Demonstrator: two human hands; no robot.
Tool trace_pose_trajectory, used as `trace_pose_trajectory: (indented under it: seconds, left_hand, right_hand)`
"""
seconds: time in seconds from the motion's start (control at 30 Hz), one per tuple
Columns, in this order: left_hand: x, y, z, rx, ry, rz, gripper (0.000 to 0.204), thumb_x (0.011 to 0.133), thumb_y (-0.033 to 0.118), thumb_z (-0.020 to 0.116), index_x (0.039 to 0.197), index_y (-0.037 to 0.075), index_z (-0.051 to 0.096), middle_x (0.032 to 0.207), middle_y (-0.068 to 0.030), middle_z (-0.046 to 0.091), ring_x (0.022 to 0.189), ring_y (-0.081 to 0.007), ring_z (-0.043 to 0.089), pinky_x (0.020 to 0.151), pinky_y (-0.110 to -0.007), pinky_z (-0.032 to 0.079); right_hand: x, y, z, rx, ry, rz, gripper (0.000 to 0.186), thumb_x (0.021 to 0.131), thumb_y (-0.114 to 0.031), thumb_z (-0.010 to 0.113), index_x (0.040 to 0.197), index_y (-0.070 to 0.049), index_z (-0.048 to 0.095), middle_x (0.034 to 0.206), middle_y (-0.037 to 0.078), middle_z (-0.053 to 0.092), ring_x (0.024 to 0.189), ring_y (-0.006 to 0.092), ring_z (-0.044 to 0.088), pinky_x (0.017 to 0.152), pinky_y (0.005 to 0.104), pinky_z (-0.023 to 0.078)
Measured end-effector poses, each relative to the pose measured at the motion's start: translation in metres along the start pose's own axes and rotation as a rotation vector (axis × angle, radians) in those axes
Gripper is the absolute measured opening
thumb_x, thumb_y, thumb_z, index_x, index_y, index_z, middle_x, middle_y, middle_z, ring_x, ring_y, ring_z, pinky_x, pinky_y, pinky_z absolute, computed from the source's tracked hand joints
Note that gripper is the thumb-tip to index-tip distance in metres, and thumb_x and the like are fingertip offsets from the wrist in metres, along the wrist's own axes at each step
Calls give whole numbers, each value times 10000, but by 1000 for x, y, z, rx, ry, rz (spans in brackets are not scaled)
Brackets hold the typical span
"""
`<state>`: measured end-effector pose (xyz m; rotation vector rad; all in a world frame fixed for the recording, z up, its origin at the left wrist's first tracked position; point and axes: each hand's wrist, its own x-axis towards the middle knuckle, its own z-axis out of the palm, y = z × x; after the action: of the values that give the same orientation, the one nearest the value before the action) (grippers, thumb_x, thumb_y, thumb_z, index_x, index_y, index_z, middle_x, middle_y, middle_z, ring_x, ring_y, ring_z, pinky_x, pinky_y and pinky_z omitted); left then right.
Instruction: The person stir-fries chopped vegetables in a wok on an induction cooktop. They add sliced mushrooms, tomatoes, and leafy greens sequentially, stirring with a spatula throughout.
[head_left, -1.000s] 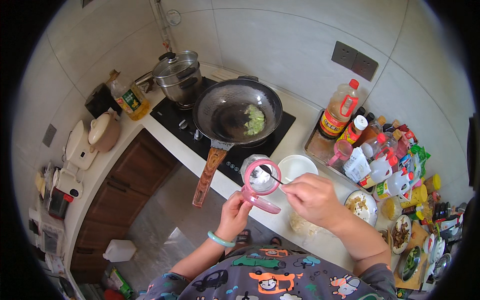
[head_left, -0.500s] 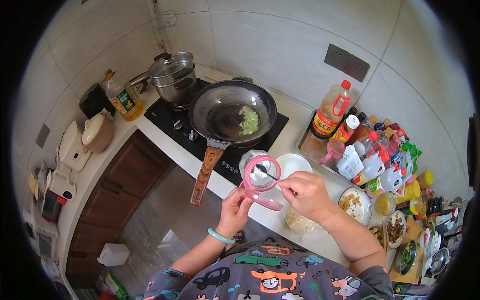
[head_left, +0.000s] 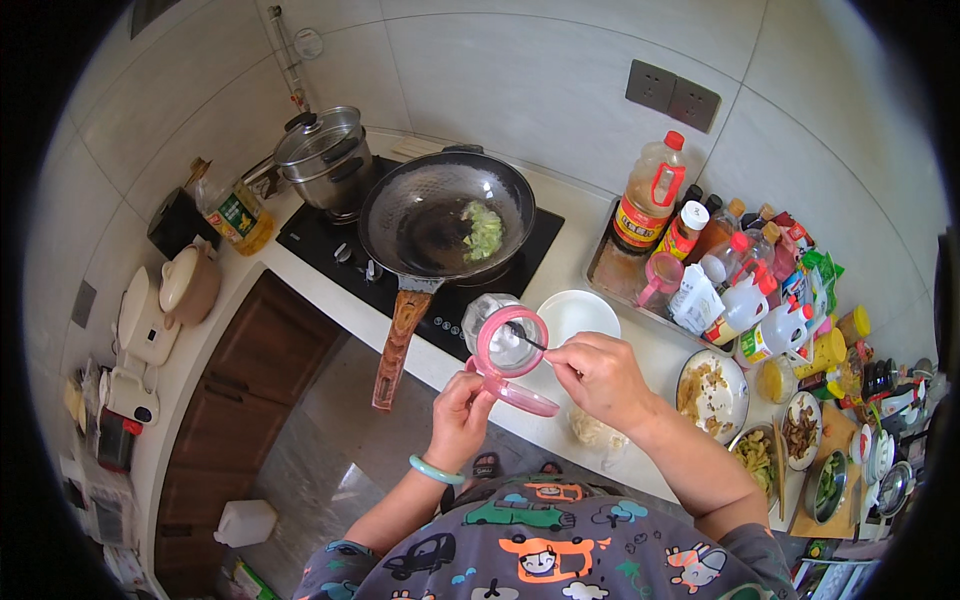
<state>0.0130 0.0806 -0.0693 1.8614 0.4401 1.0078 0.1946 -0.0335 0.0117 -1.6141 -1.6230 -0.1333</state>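
Note:
My left hand [head_left: 464, 415] is closed on a clear jar [head_left: 484, 317] with a pink rim, tilted so its mouth faces me. The jar's hinged pink lid [head_left: 522, 398] hangs open beneath the mouth. Between the fingers of my right hand [head_left: 601, 376] is the dark handle of a small spoon [head_left: 527, 338]; its far end is inside the jar, among white contents. Just beyond the jar, a wok [head_left: 410, 225] with a wooden handle rests on the black cooktop [head_left: 318, 238]. Chopped pale-green vegetable pieces [head_left: 484, 231] lie in the wok's right side.
A white plate [head_left: 579, 312] is right of the jar. Seasoning bottles crowd a tray [head_left: 612, 268] farther right, near a plate of chopped food [head_left: 712, 395] and a cutting board [head_left: 812, 522]. A lidded steel pot [head_left: 325, 160] and an oil bottle [head_left: 238, 215] stand left.
The whole view has shifted slightly, so the wok and bottles appear farther left. Both hands keep their hold, and the spoon is still in the jar.

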Motion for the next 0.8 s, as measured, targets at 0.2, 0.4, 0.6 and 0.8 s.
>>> trace_pose_trajectory:
  seconds: [0.2,0.4,0.6,0.8]
  left_hand:
    - [-1,-1,-1,55,-23,55,74,848,13,665,914,-4,634,799,-99,607,699,-201,568,648,-288,467]
    - [-2,-4,-1,34,-17,31,85,838,-2,662,918,-8,634,795,-97,595,688,-202,555,637,-296,460]
    - [-2,-4,0,45,-15,42,87,843,-1,659,917,-10,615,787,-94,583,691,-193,545,641,-289,452]
    - [-1,-1,1,46,-18,28,80,864,22,660,918,-7,608,783,-90,580,686,-176,533,635,-282,442]
  right_hand:
    - [8,-1,-6,80,-47,180,92,748,12,687,833,-11,713,738,137,663,644,297,647,587,360,521]
    - [2,-4,1,262,10,524,92,798,-14,690,878,10,729,764,116,705,633,164,659,577,277,513]
    - [-5,2,12,408,98,669,107,817,-24,685,902,28,724,761,108,719,650,109,657,588,254,517]
    - [-14,11,18,570,179,778,120,830,-29,696,930,34,717,767,56,698,639,62,599,580,218,486]
